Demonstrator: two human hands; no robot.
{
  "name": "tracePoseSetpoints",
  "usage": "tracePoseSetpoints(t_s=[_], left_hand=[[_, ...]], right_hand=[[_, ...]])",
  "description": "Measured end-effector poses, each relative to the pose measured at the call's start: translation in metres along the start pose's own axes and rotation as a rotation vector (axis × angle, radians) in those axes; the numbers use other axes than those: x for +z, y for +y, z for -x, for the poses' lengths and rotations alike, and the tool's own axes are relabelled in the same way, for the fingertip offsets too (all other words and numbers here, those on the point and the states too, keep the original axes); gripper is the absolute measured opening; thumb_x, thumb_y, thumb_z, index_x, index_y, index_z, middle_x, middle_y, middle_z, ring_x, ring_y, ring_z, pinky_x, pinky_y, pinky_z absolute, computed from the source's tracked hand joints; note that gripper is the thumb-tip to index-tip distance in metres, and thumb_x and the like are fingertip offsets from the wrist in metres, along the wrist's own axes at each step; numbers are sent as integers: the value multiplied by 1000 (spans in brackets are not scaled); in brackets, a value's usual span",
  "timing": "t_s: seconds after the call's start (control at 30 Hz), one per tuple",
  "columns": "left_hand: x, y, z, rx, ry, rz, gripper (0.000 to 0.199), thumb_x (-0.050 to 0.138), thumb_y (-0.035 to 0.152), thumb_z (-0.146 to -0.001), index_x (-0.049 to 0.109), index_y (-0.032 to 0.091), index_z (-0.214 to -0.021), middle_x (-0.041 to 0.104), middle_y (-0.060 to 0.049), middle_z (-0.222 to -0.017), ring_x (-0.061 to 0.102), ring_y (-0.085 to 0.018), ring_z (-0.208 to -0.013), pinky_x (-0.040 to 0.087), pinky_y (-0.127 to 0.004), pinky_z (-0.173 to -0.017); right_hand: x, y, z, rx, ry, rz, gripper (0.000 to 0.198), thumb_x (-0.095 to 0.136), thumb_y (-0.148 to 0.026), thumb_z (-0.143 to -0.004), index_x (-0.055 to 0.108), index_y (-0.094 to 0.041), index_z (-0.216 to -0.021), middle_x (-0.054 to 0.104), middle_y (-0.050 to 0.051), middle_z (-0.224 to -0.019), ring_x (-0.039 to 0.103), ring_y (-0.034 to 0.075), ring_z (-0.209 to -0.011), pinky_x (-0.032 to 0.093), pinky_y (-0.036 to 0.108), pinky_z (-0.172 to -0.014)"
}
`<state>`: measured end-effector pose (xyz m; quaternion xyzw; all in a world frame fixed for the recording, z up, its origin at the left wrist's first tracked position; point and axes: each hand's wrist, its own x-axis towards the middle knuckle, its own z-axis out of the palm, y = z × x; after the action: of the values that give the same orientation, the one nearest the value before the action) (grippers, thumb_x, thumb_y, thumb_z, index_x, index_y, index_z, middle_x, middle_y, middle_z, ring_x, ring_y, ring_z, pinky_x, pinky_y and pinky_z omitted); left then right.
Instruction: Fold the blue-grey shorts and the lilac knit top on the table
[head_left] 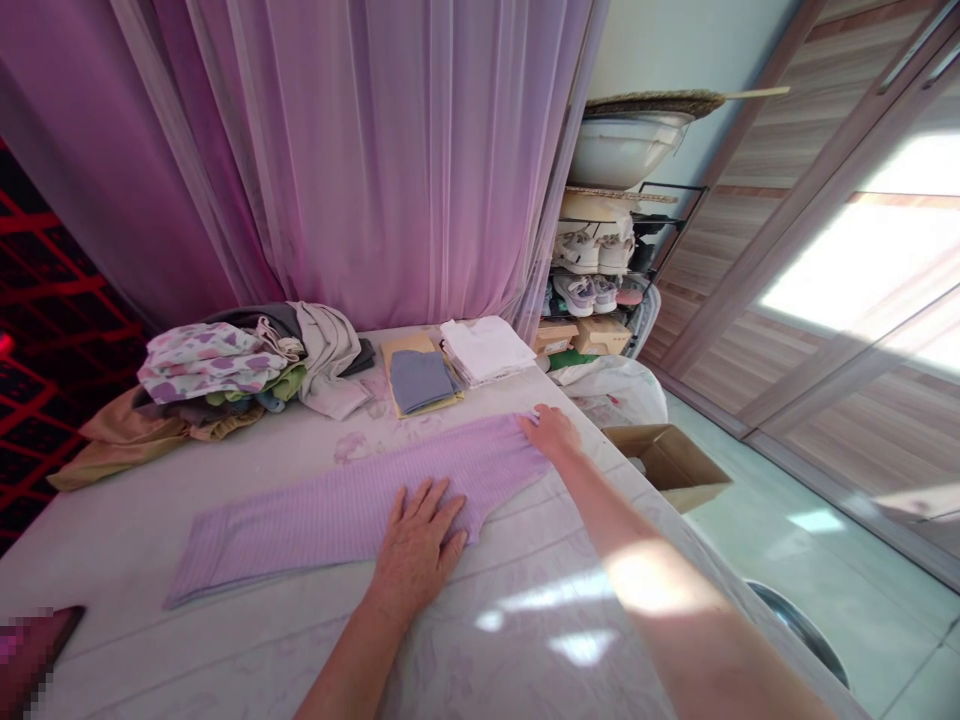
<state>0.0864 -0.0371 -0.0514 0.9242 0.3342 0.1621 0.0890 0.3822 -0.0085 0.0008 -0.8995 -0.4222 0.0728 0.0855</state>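
Observation:
A pair of light purple ribbed pants (315, 510), doubled lengthwise, lies flat across the table. My left hand (421, 540) rests on the pants near the crotch, palm down with its fingers spread. At the right end, my right hand (551, 432) has its fingers closed on the waistband corner. Behind the pants are a stack of folded grey and yellow cloths (424, 382) and a stack of folded white cloths (487, 350).
A heap of loose clothes (217, 365) lies at the back left of the table (300, 640). Purple curtains (375, 160) hang behind it. Right of the table are a shoe rack (592, 265), an open cardboard box (675, 465) and a metal basin (799, 625) on the floor.

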Motion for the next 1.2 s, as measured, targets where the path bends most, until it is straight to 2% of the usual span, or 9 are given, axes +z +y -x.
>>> tracePoseSetpoints(t_s=[0.17,0.3,0.4,0.6,0.67,0.73,0.87,1.03,1.2], left_hand=[[-13,-11,-4,-83,57,62,46,36,40,-98,53,22,-136,48,-8,-147,39,-25,-138,32,-49,-114],[-26,-33,-4,-204,108,-69,48,34,42,-97,53,23,-137,46,-9,-149,35,-30,-141,27,-56,-114],[-28,-42,-2,-266,13,-148,55,41,51,-94,48,25,-142,41,-9,-152,32,-33,-142,23,-59,-114],[-25,-38,0,-293,-76,-183,62,42,59,-91,43,28,-145,35,-8,-155,30,-35,-143,19,-61,-114],[-25,-37,-1,-293,-81,-181,63,43,60,-91,44,28,-145,35,-9,-155,29,-35,-143,19,-61,-114],[-25,-37,-1,-296,-90,-181,63,44,60,-90,45,28,-144,35,-9,-155,28,-35,-143,18,-62,-114],[-24,-37,-1,-294,-64,-176,61,46,59,-90,46,30,-143,36,-10,-155,28,-37,-143,17,-65,-112],[-23,-36,1,-274,-48,-161,60,45,59,-90,46,30,-143,35,-10,-156,27,-39,-143,16,-69,-111],[-22,-34,1,-266,-28,-131,57,43,56,-92,46,31,-143,39,-7,-154,28,-39,-142,12,-72,-110]], right_hand=[[-4,4,-11,-3,-96,-30,40,58,-53,-82,65,-18,-101,69,12,-108,63,27,-101,44,32,-75],[-12,-1,-14,-105,27,-119,37,61,-44,-82,58,-20,-111,70,7,-100,64,22,-91,42,28,-70],[-13,-6,-14,-145,124,-168,40,54,-45,-88,53,-21,-121,69,7,-104,63,23,-94,42,29,-74],[-1,-10,-5,-60,95,-15,53,50,-47,-92,49,-15,-134,62,17,-120,59,30,-107,42,37,-85],[0,-17,1,-148,198,15,48,50,-41,-93,51,-16,-134,59,17,-127,55,30,-114,40,40,-91],[-1,-32,9,-336,269,22,38,49,-31,-93,57,-20,-129,58,13,-131,52,28,-117,37,40,-96],[4,-74,22,-743,80,38,27,47,-24,-94,70,-25,-108,68,5,-117,57,21,-108,39,33,-94],[19,-102,22,-710,-70,86,23,60,-39,-89,69,-25,-106,70,5,-112,59,22,-108,40,33,-91],[23,-106,16,-689,-80,71,13,65,-36,-85,67,-24,-91,70,1,-102,61,18,-99,40,28,-84]])
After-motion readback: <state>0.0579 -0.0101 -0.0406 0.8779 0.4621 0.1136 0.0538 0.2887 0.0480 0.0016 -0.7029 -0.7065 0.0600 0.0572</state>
